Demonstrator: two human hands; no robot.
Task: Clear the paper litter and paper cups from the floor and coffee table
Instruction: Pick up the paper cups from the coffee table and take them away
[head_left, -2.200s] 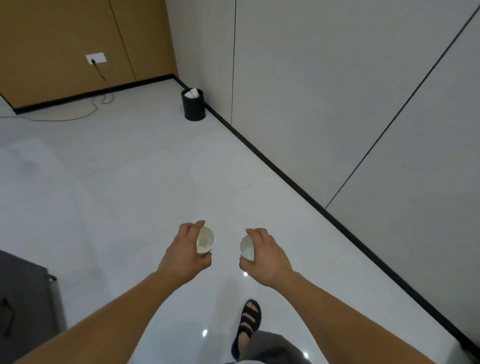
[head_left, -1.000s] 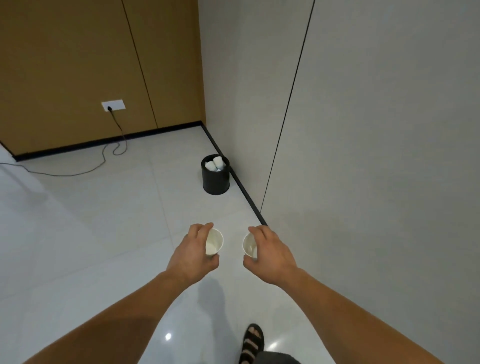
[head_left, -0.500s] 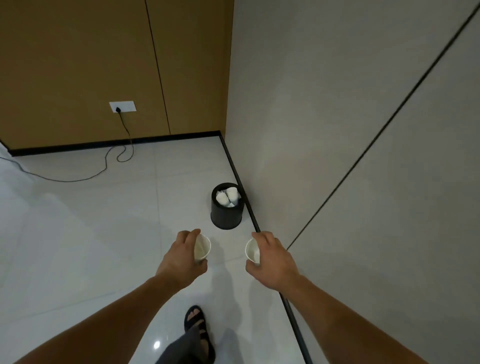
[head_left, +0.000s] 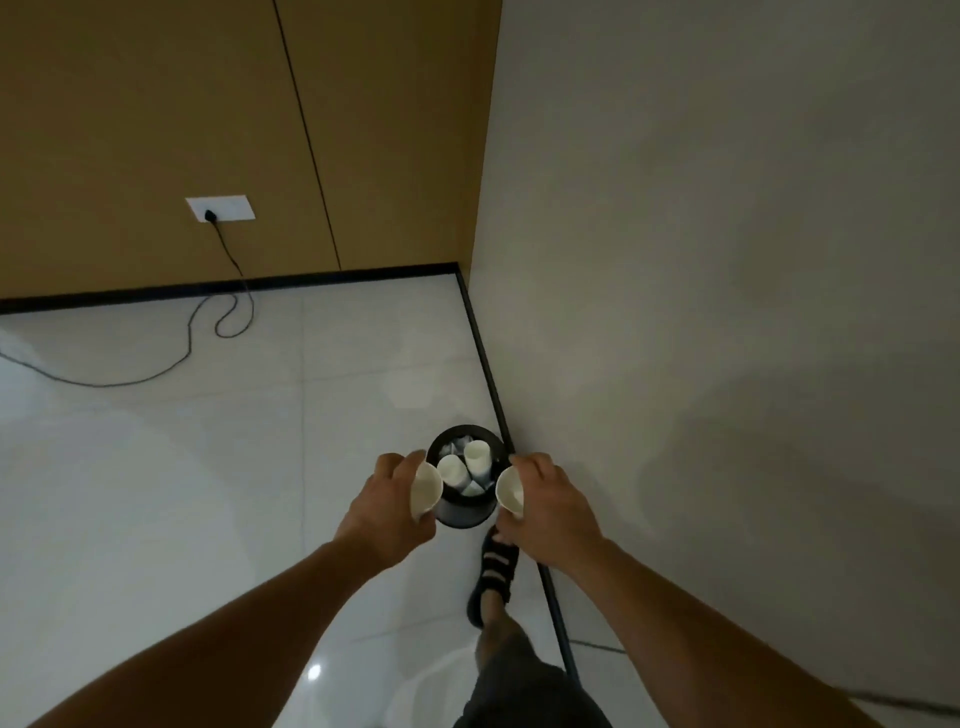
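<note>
1. Both hands are closed on cups: the left hand (head_left: 384, 514) curls round one paper cup (head_left: 426, 491), and the right hand (head_left: 550, 509) curls round a second paper cup (head_left: 510, 491), with the mouths turned inward.
2. Held on either side of the black bin (head_left: 462, 515), about level with its rim, the two look poised to be dropped in together.
3. Discarded cups and crumpled paper (head_left: 453, 470) fill much of the bin, so room looks tight.
4. It stands at the right edge of the floor (head_left: 156, 467), against the skirting and short of the far right corner, probably to keep it out of the walkway.
5. A cable (head_left: 156, 371) trails near the floor's far edge from a wall socket (head_left: 220, 209).
</note>
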